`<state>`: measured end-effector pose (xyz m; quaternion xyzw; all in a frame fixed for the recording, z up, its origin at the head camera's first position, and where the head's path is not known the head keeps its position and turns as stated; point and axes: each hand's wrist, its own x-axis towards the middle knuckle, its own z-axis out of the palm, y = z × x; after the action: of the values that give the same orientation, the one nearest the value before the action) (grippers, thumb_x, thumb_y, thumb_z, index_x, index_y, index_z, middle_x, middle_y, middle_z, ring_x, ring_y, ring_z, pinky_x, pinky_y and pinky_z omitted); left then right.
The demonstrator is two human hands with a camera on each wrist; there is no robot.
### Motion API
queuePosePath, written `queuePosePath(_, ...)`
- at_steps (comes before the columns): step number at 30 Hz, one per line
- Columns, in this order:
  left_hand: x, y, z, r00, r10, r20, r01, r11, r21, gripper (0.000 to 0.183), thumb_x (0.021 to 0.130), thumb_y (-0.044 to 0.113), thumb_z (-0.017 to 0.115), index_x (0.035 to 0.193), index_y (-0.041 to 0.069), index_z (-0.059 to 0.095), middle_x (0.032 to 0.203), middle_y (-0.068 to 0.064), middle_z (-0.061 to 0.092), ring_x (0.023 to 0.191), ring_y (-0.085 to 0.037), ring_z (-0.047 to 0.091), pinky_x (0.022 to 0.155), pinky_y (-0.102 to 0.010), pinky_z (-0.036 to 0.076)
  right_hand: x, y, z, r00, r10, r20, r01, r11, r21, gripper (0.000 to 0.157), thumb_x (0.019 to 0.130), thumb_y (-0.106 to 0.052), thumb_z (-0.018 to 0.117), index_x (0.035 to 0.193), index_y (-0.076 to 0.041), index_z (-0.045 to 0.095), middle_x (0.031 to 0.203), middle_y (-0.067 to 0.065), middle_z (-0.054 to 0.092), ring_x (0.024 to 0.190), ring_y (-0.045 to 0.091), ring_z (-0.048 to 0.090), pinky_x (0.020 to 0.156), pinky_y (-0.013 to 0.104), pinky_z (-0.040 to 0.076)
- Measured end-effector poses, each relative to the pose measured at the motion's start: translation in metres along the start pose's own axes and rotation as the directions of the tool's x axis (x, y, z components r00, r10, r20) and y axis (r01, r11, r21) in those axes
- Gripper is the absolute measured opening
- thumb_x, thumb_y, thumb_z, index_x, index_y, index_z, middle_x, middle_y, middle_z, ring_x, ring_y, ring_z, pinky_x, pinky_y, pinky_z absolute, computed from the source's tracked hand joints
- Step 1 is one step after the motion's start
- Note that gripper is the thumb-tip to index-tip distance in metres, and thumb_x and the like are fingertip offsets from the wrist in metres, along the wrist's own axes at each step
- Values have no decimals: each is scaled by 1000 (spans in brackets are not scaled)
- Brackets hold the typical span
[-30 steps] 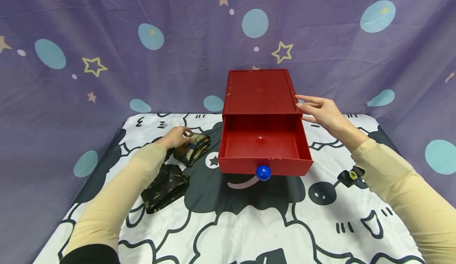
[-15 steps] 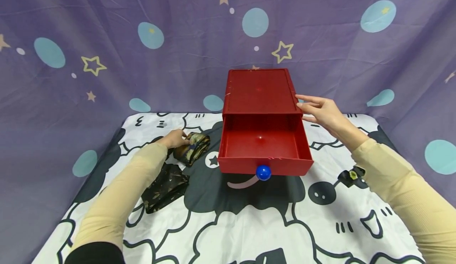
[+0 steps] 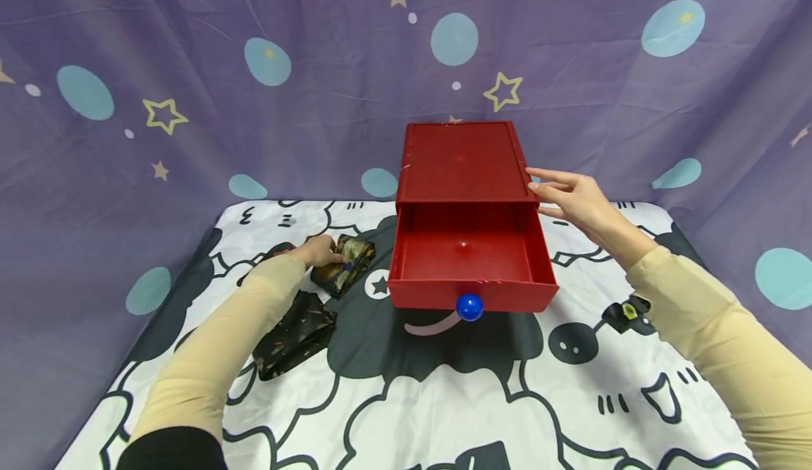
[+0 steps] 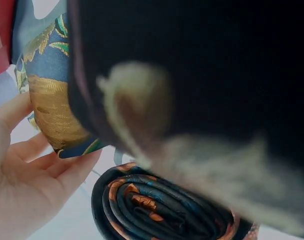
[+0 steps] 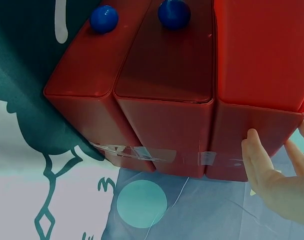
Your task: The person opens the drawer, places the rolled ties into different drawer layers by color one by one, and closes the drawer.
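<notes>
In the head view, my left hand (image 3: 322,250) pinches a rolled, shiny patterned cloth (image 3: 333,283) on the left of the table. The left wrist view shows the cloth as navy with gold and green motifs, thumb on one side and fingers on the other. A dark roll with orange pattern (image 4: 141,210) lies close to that hand. Nearer me is a folded black patterned cloth (image 3: 298,336). My right hand (image 3: 580,202), fingers extended, touches the right side of the red drawer unit (image 3: 466,163). Its top drawer (image 3: 421,295) is pulled out, with nothing visible inside.
Three red drawer boxes stand stacked, taped at the side, with blue knobs (image 3: 469,307) on their fronts. A white-and-black cartoon tablecloth (image 3: 438,413) lies under everything. Behind hangs a purple curtain (image 3: 317,139). A blurred dark shape (image 4: 217,75) blocks much of the left wrist view.
My left hand has shifted slightly down and right, and its fingers have come round the rolled cloth. My right hand and the drawer unit have stayed put.
</notes>
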<state>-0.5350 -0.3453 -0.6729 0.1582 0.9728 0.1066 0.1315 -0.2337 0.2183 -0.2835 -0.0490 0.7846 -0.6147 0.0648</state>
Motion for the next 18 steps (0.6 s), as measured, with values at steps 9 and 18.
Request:
queuePosePath(9, -11, 18, -3, 1000, -7, 4, 7, 999, -53, 71, 53, 77, 57, 81, 12, 56, 72, -3, 56, 63, -19, 52, 54, -32, 41, 0, 0, -1, 1000, 1, 3, -1, 1000, -11, 60, 81, -37, 60, 133, -13, 41, 119, 7, 51, 98, 9, 55, 80, 28, 47)
queuePosePath(18, -89, 105, -61, 998, 61, 20, -58, 992, -112, 53, 73, 54, 61, 84, 3, 52, 72, -9, 54, 61, -21, 50, 54, -35, 40, 2, 2, -1, 1000, -17, -9, 17, 1000, 14, 58, 83, -32, 60, 132, -10, 41, 108, 1, 56, 95, 7, 56, 80, 29, 47)
